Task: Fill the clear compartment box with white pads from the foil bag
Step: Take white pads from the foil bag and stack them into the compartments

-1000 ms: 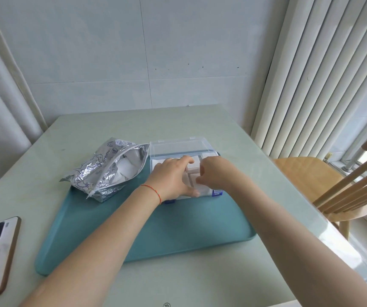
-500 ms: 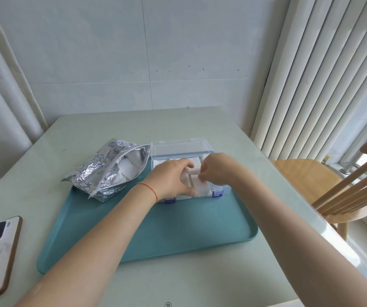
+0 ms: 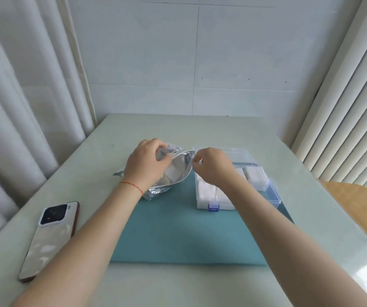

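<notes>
Both hands are at the mouth of the foil bag, which lies on the far left part of the teal tray. The left hand, with a thin red string around its wrist, has its fingers curled over the bag's upper left edge and grips the printed side of the foil. The right hand pinches the bag's opening edge at its right end between thumb and curled fingers. Held between the two hands, the mouth stands open and shows the shiny silver lining; what lies deep inside the bag is too dim to tell.

The clear compartment box sits on the tray just to the right of the bag, close to it but apart, partly hidden under the right forearm. Its transparent lid is swung back on the far side. White pads fill the compartments that can be seen, and a small blue latch hangs at the box's near edge.

The tray rests on a pale green table. To the left of the tray, well apart from the bag, a smartphone lies face down on the table, its dark camera block pointing away from the person. Beyond the tray's right side, off the table's edge, part of a wooden chair shows.
</notes>
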Available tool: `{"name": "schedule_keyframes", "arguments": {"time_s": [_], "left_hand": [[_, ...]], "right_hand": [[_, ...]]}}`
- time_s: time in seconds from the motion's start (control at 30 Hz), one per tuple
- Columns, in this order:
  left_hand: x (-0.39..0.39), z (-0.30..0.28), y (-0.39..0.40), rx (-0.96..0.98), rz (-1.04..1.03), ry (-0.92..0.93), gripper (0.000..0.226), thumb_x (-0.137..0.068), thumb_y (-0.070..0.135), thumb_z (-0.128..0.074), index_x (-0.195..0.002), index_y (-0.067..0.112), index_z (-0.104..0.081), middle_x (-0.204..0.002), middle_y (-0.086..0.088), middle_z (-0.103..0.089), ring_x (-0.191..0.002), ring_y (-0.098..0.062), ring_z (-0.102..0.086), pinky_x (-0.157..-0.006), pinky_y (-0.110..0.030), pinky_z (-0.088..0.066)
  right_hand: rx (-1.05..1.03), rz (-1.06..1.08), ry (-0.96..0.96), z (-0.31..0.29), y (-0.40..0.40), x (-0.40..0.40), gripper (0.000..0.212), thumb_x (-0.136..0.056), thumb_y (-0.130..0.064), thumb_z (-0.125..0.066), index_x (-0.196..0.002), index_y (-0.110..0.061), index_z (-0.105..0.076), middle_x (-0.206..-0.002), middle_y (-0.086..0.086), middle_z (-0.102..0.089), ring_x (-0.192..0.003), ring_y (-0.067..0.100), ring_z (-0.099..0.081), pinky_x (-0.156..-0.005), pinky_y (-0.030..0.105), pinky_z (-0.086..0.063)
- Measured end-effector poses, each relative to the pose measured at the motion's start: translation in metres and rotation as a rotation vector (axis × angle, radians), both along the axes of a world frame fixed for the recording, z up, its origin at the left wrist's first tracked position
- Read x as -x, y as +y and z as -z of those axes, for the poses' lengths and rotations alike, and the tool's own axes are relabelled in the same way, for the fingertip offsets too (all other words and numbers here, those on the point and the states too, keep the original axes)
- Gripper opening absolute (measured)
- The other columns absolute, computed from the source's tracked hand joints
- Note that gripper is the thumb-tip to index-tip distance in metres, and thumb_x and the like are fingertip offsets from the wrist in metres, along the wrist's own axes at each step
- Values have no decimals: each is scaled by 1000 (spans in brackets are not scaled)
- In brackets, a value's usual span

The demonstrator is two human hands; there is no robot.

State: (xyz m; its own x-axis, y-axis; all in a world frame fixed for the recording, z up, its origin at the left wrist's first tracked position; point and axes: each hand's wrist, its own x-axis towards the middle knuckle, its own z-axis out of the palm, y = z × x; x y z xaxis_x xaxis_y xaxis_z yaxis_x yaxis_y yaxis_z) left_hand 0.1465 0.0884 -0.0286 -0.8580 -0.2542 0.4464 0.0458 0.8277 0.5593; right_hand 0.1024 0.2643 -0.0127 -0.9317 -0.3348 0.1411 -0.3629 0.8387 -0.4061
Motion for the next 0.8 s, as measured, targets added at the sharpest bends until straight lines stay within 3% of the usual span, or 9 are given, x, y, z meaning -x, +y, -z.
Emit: {"name": "schedule_keyframes", "arguments": {"time_s": [0.07,0.13,0.2,0.3,0.4,0.47,0.6,0.7,0.8], "left_hand": [[1,3,-2,12,70,-27,29,-85,37,-66,-113,28,-63,-108,4,-57,-91,-17,-58,-84,-31,-46],[5,4,-2,20,129,-43,31,-83,38,-70,-112,29,-64,-108,6,-53,-90,-14,-56,-83,-29,-46],[11,3,-2,30,163,-88,27,-81,36,-74,-105,27,-65,-107,7,-50,-91,-13,-53,-82,-28,-44],[20,2,-3,57,189,-122,6,-87,28,-65,-84,24,-63,-101,5,-55,-90,-14,-53,-79,-28,-43],[24,0,-6,-154,205,-193,22,-95,23,-51,-80,9,-57,-75,3,-52,-66,-15,-47,-62,-29,-35],[23,0,-7,-286,195,-215,23,-97,24,-48,-82,7,-53,-65,3,-46,-59,-16,-42,-58,-30,-33],[22,2,-7,-434,151,-190,21,-98,26,-47,-89,9,-56,-65,5,-46,-62,-16,-43,-59,-29,-35],[22,1,-6,-478,141,-181,23,-98,26,-47,-93,6,-57,-67,3,-46,-63,-15,-40,-58,-29,-34],[22,1,-8,-466,139,-187,23,-99,26,-46,-94,6,-57,-68,3,-46,-62,-15,-41,-58,-28,-34]], "right_hand": [[7,7,-8,2,-9,5,26,-90,-18,-48,-96,-10,-72,-99,10,-64,-90,29,-61,-66,31,-47],[13,2,-11,7,-15,12,26,-90,-18,-49,-98,-19,-73,-101,7,-59,-101,25,-55,-75,30,-47],[-30,8,-11,11,-19,18,25,-88,-24,-49,-97,-30,-72,-104,7,-57,-108,25,-46,-87,34,-46],[-126,41,-30,13,-21,21,25,-89,-27,-48,-101,-27,-70,-111,6,-47,-110,26,-40,-93,39,-42],[-132,49,-31,16,-25,22,23,-88,-23,-49,-102,-25,-67,-113,6,-43,-114,28,-39,-90,39,-38],[-103,32,-35,17,-28,22,24,-89,-23,-50,-105,-29,-68,-116,5,-43,-115,28,-39,-91,39,-37],[-9,27,-8,18,-36,20,16,-89,-35,-57,-96,-32,-71,-113,2,-45,-114,25,-40,-93,38,-38],[-7,53,30,22,-42,21,22,-87,-49,-59,-92,-31,-71,-109,1,-46,-110,23,-41,-90,37,-38],[-19,104,38,21,-47,24,20,-83,-44,-63,-93,-28,-69,-112,1,-46,-111,24,-42,-90,36,-38]]}}
